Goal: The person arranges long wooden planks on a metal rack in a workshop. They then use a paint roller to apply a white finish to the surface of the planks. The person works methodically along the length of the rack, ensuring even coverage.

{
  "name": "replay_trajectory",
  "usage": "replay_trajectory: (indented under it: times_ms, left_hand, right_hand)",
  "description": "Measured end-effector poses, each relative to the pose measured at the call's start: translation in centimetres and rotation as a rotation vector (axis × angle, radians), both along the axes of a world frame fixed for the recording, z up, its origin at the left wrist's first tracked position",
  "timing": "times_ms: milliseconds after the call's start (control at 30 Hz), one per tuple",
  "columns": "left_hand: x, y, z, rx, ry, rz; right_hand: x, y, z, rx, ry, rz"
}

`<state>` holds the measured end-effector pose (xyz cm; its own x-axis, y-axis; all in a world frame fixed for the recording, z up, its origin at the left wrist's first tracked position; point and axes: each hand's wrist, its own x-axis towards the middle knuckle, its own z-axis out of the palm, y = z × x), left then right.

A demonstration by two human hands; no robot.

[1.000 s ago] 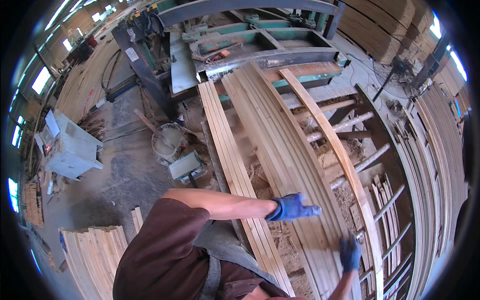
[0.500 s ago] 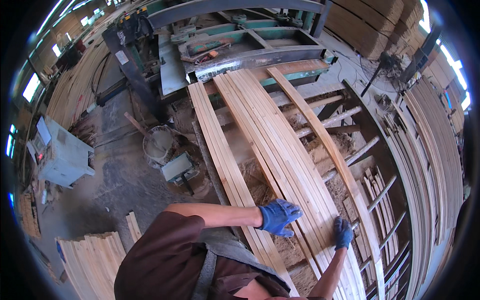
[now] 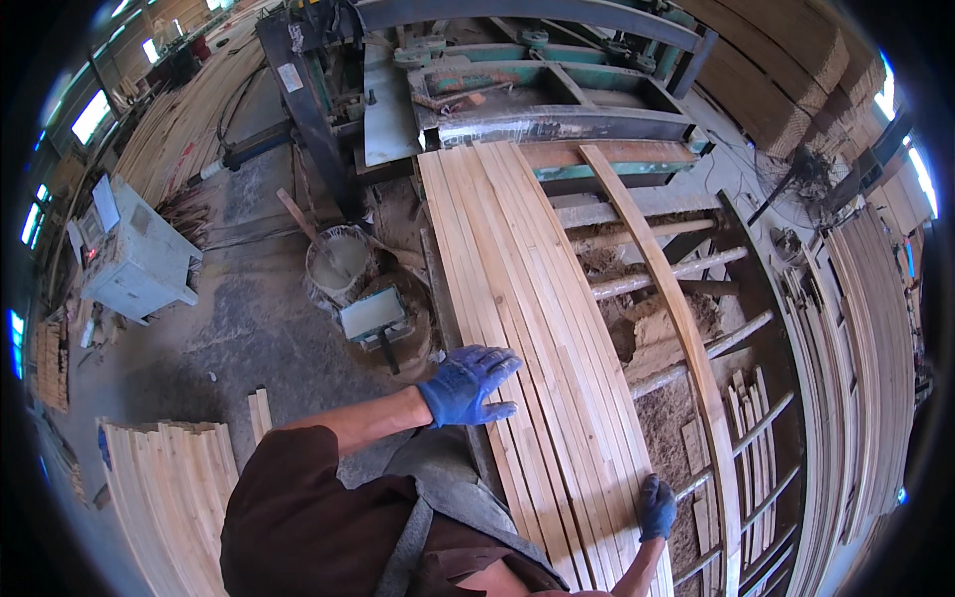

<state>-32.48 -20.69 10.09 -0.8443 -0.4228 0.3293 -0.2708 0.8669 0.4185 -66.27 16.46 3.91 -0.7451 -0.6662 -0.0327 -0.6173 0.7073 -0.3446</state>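
A bundle of long pale wooden slats lies side by side on a roller rack, running from a green machine toward me. My left hand, in a blue glove, rests with fingers spread on the bundle's left edge. My right hand, also gloved in blue, lies flat against the bundle's right edge, lower down. One curved slat sits apart to the right across the rack's rollers.
Sawdust lies piled under the rack. A bucket and a small box stand on the concrete floor at left, with a grey cabinet beyond. Stacked slats lie at lower left, and more long boards run along the right.
My left hand has moved left from the middle of the slats to their left edge. My right hand slid down the right edge. The slats now lie closer together.
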Motion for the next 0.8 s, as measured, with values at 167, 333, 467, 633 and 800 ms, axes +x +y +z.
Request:
replay_trajectory:
  times_ms: [167,333,467,633,800]
  left_hand:
    - [-1.1,0.8,-4.1,-0.05,-0.122,-0.191]
    - [-2.2,0.4,-3.9,-0.006,-0.128,-0.196]
    - [-1.9,0.3,-4.0,0.007,-0.119,-0.191]
    - [-1.6,-0.3,-3.8,0.038,-0.093,-0.204]
    - [-2.0,-4.7,-3.3,0.208,-0.001,-0.368]
  right_hand:
    - [-2.1,-2.2,2.5,0.197,0.06,0.091]
    - [-2.6,-7.0,4.9,0.278,-0.132,0.146]
    - [0.7,-6.3,5.5,0.202,0.032,0.198]
    - [-1.1,-10.5,7.1,0.643,-0.051,0.254]
    - [-2.6,-19.4,6.0,0.303,-0.282,0.296]
